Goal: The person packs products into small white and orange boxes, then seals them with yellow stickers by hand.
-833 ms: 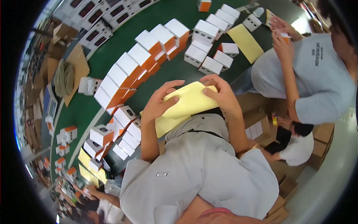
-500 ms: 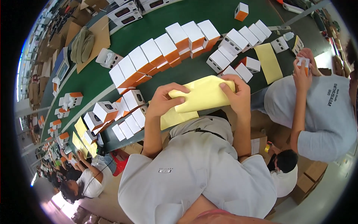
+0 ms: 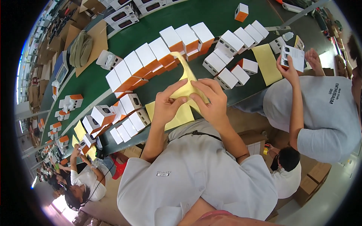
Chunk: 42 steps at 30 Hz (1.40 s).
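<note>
Between my hands a yellow sheet (image 3: 183, 88) is bunched and bent, its narrow upper end curling up and to the left. My left hand (image 3: 168, 100) pinches its left side between thumb and fingers. My right hand (image 3: 211, 98) grips its right side, the thumb close to the left hand's fingertips. Whether the sheet is paper or cloth I cannot tell. Below it, another yellow sheet (image 3: 180, 117) lies flat at the table's near edge. Beyond my hands stands a long row of white and orange boxes (image 3: 142, 58).
More boxes stand to the left (image 3: 131, 103) and right (image 3: 230, 42) on the green table (image 3: 158, 18). A yellow sheet (image 3: 267, 64) lies at the right. Close on my right, a co-worker (image 3: 313, 109) holds a white box (image 3: 292, 58). Another person (image 3: 289, 169) is low behind, and others work at the left.
My hands have drawn together, and the yellow sheet, stretched wide before, is now bunched and stands up. The co-worker at the right has raised and turned a box.
</note>
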### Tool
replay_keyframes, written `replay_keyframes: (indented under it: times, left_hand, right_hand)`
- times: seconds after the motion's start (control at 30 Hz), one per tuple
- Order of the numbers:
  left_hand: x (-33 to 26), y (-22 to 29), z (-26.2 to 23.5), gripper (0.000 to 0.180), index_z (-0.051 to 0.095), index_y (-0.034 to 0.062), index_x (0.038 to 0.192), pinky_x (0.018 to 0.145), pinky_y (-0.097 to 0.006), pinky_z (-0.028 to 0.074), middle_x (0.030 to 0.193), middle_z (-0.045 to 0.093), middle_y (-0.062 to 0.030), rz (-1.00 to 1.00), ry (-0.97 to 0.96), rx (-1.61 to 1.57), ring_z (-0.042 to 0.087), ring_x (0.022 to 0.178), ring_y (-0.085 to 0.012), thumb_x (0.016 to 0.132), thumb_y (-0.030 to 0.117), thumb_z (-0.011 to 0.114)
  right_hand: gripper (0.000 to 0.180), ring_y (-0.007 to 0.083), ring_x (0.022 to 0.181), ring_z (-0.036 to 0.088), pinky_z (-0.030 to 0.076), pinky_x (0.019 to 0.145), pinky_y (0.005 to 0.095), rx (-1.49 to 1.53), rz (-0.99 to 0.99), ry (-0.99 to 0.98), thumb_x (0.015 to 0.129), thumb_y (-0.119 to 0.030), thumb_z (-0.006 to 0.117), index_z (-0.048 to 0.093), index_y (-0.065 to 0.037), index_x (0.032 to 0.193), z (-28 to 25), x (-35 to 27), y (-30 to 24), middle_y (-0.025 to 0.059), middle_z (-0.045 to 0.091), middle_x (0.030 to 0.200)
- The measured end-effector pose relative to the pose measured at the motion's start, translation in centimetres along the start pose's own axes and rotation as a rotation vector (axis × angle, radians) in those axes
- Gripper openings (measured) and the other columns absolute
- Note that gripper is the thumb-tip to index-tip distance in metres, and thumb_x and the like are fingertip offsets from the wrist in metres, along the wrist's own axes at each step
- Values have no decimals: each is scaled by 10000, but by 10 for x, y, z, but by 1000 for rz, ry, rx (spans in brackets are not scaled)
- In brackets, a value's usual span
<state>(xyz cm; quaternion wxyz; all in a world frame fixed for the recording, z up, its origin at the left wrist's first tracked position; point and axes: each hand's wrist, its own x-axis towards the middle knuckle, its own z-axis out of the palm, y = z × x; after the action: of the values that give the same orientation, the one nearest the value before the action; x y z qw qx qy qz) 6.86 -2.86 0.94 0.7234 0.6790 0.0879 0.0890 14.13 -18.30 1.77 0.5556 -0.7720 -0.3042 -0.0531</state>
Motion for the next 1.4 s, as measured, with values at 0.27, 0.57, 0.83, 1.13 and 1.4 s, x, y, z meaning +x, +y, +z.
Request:
replay_keyframes:
  times: [0.27, 0.57, 0.83, 1.13, 1.4]
  left_hand:
    - [2, -7, 5, 414, 613, 44, 1191, 701, -229, 510, 1079, 672, -79, 135, 69, 109, 639, 867, -96, 793, -28, 703]
    - [7, 12, 15, 261, 642, 41, 1026, 598, -236, 484, 774, 684, -109, 202, 63, 492, 693, 689, -184, 779, 43, 727]
    - [4, 16, 23, 111, 679, 18, 884, 547, -234, 477, 708, 679, -87, 259, 130, 572, 654, 591, -150, 781, 42, 712]
    - [5, 18, 34, 189, 680, 15, 944, 675, -225, 507, 869, 707, -88, 178, 18, 403, 683, 728, -144, 768, -44, 647]
    - [5, 14, 31, 176, 676, 23, 932, 653, -211, 485, 823, 699, -77, 126, 24, 347, 656, 699, -129, 768, -39, 664]
  right_hand:
    - [214, 231, 788, 618, 488, 683, 302, 118, 164, -13, 713, -29, 747, 684, -50, 916, -8, 1, -6, 92, 628, 907]
    - [172, 266, 858, 571, 464, 731, 358, -3, 100, 21, 723, -40, 729, 647, -65, 872, -12, -5, -2, 85, 600, 899]
    - [131, 226, 755, 635, 498, 666, 302, 164, 155, -14, 763, -20, 706, 680, -23, 892, -30, -2, -7, 88, 633, 848]
    - [120, 265, 837, 589, 468, 736, 367, -56, 49, -28, 769, -67, 689, 643, -75, 880, -37, -4, -3, 63, 609, 873]
    - [164, 239, 831, 590, 463, 737, 370, -176, -115, 52, 759, -76, 702, 668, -93, 919, -33, -6, 1, 40, 605, 869]
